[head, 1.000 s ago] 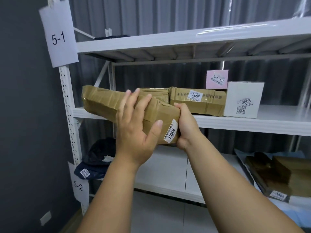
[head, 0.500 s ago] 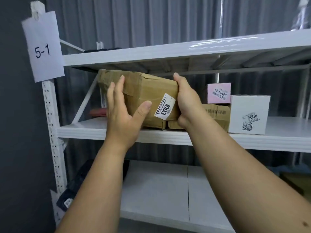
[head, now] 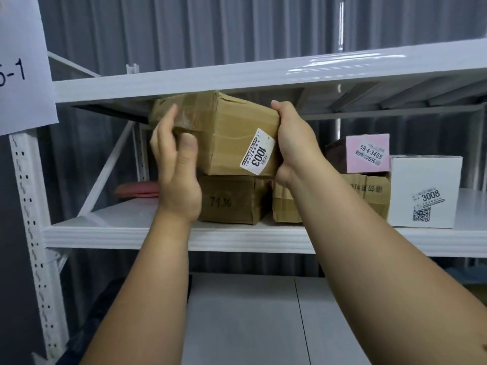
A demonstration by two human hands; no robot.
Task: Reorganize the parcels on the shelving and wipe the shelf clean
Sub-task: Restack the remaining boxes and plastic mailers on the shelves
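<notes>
A brown taped parcel labelled 1003 [head: 232,133] lies tilted on top of a lower brown box [head: 232,204] on the middle shelf [head: 158,237], its top close under the upper shelf [head: 237,77]. My right hand [head: 295,146] grips the parcel's right end, fingers curled over the top edge and thumb below. My left hand [head: 175,167] is blurred at the parcel's left end, fingers straight along its side and thumb against its front.
Right of the stack stand another brown box [head: 374,193], a pink box [head: 367,154] on top of it, and a white box marked 3008 [head: 424,191]. A red flat item [head: 137,191] lies at the back left. A dark bag [head: 105,299] sits on the lower shelf [head: 242,312].
Both hands raised the 1003 parcel from below the middle shelf and set it onto the lower brown box. The view moved up and closer.
</notes>
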